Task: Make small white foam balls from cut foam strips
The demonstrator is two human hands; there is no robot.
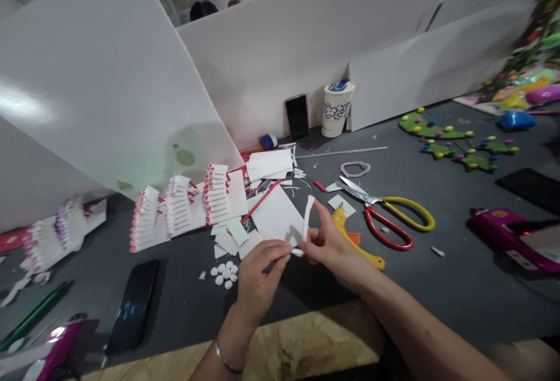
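Dark grey tabletop (437, 305) is stretching out ahead, with white partition boards (284, 60) standing along its far edge at 12 o'clock. Green foam cactus shapes (437, 133) dotted with coloured balls are lying at 2 o'clock, and a magenta glue gun (507, 235) is resting at 3 o'clock. A smartphone (297, 117) and a paper cup (336, 109) are standing against the boards at 12 o'clock. Three fanned stacks of pink-tipped white strips (177, 206) are sitting assembled at 10 o'clock, with a purple-tipped stack (55, 238) at 9 o'clock. Near them, a plain white card sheet (275, 215) and scattered offcuts are lying unworked, so more material is remaining. Red-and-yellow-handled scissors (389, 223) are lying open at 2 o'clock. A small cluster of white round pieces (223, 276) is sitting just beyond the left hand (262, 276). At the centre, that hand and the right hand (330, 247) are each holding a narrow pinch, with fingers closed on a curved white paper strip (307, 223) between them.
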